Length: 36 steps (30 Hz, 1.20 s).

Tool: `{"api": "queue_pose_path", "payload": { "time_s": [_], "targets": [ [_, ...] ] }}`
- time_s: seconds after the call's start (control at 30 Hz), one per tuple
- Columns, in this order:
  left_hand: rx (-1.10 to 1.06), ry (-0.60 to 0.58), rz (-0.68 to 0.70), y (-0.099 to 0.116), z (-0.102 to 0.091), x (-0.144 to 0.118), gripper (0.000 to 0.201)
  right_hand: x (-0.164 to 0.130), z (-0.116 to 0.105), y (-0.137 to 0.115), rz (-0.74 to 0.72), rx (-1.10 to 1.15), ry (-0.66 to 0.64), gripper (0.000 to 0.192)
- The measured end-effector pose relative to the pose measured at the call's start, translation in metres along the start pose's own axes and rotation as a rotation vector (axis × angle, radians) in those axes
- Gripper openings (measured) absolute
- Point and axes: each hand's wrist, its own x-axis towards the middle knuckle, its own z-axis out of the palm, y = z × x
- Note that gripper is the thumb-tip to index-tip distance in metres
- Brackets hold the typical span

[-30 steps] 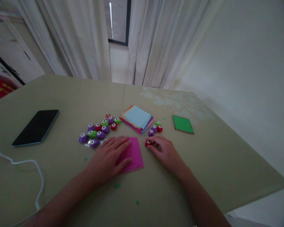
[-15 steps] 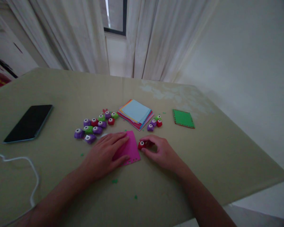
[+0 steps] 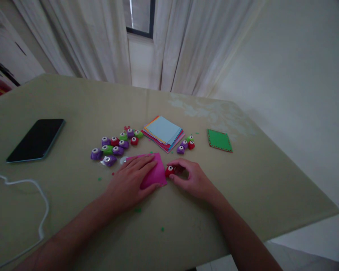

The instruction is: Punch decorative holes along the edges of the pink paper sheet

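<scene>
My left hand [image 3: 134, 177] lies flat with its fingers spread on a pink sheet of paper [image 3: 155, 176], which it partly covers. At the sheet's right edge, my right hand [image 3: 192, 178] pinches a small red paper punch [image 3: 170, 171] with one round eye, between thumb and fingers. The punch meets the paper's edge; whether the edge is inside its slot I cannot tell. Beyond the right hand stands a small group of purple, green and red punches [image 3: 184, 144]. More such punches [image 3: 118, 150] are clustered beyond the left hand.
A stack of coloured paper [image 3: 164, 130] lies beyond the pink sheet. To the right is a green square [image 3: 219, 140] with a punched border. A dark tablet [image 3: 36, 140] and a white cable [image 3: 42, 210] are at the left. Green paper bits [image 3: 138, 210] dot the table.
The row of holes seen along the pink sheet's lower edge no longer shows. My left thumb sits slightly farther right, and the red punch is now against the sheet's right edge.
</scene>
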Motion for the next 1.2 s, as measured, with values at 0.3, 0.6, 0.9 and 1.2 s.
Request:
{"api": "queue_pose_path", "payload": {
  "time_s": [0.3, 0.6, 0.9, 1.2],
  "targets": [
    [-0.016, 0.018, -0.016, -0.004, -0.002, 0.001, 0.064, 0.002, 0.002, -0.004, -0.003, 0.010, 0.006, 0.021],
    [-0.022, 0.034, -0.010, -0.006, -0.003, 0.000, 0.056, 0.001, 0.009, -0.006, 0.003, -0.065, 0.105, 0.022],
    [-0.048, 0.028, -0.022, -0.005, -0.004, 0.000, 0.055, 0.001, 0.014, -0.004, -0.008, -0.086, 0.142, 0.022],
    [-0.045, 0.029, -0.027, -0.004, -0.004, 0.000, 0.055, 0.000, 0.012, -0.004, -0.042, -0.056, 0.120, 0.024]
  ]
}}
